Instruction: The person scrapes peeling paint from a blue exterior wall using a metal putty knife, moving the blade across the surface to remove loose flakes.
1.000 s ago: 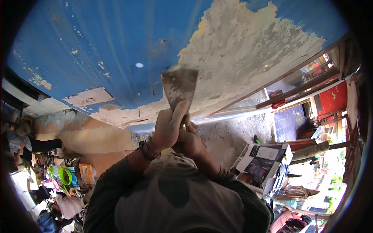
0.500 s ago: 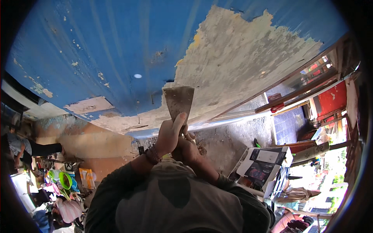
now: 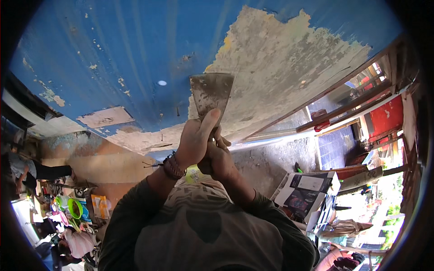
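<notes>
Both my hands are wrapped round one scraper (image 3: 211, 89), a wide flat metal blade smudged with grey. My left hand (image 3: 194, 141) grips it from the left, its thumb laid along the lower part of the blade; a braided bracelet (image 3: 172, 166) circles that wrist. My right hand (image 3: 221, 159) closes round the handle from the right, lower down. The handle is mostly hidden by my fingers. The blade's broad edge lies over the wall (image 3: 149, 45), at the border between blue paint and a bare, pale grey patch (image 3: 275, 63).
A small bare rectangle (image 3: 106, 117) and flaked spots mark the blue paint at left. To the right run wooden window frames (image 3: 348, 104); below them stands a printed cardboard box (image 3: 300, 194). At far left is another person (image 3: 27, 169), near a green-rimmed basket (image 3: 75, 208) and clutter.
The scraper and both hands have moved up along the wall, away from my body. A little blue paint at the patch's lower left border is gone. My grip looks unchanged.
</notes>
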Demonstrator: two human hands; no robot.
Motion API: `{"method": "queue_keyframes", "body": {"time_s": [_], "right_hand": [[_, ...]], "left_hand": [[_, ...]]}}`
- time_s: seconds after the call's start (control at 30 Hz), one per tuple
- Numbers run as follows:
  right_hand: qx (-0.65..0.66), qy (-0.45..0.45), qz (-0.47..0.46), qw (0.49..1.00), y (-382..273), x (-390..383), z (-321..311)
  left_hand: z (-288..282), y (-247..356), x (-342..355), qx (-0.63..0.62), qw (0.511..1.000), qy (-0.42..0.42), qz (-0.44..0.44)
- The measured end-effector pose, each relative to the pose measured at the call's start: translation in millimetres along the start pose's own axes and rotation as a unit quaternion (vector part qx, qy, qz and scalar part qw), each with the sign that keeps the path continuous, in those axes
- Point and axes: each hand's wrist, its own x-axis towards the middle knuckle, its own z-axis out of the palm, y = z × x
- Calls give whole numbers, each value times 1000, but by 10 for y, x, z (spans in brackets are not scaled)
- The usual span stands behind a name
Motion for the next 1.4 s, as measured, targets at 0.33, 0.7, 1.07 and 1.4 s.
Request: {"method": "queue_keyframes", "body": {"time_s": [0.33, 0.7, 1.07, 1.4], "right_hand": [[-145, 67, -259, 952, 92, 38, -3], [497, -31, 3, 867, 286, -226, 183], [396, 33, 20, 918, 227, -159, 158], [219, 51, -138, 965, -31, -5, 85]], "left_hand": [[33, 119, 16, 21, 999, -28, 25], [-54, -217, -51, -4, 998, -55, 2], [-57, -327, -47, 118, 992, 26, 44], [-83, -211, 39, 170, 980, 50, 95]]}}
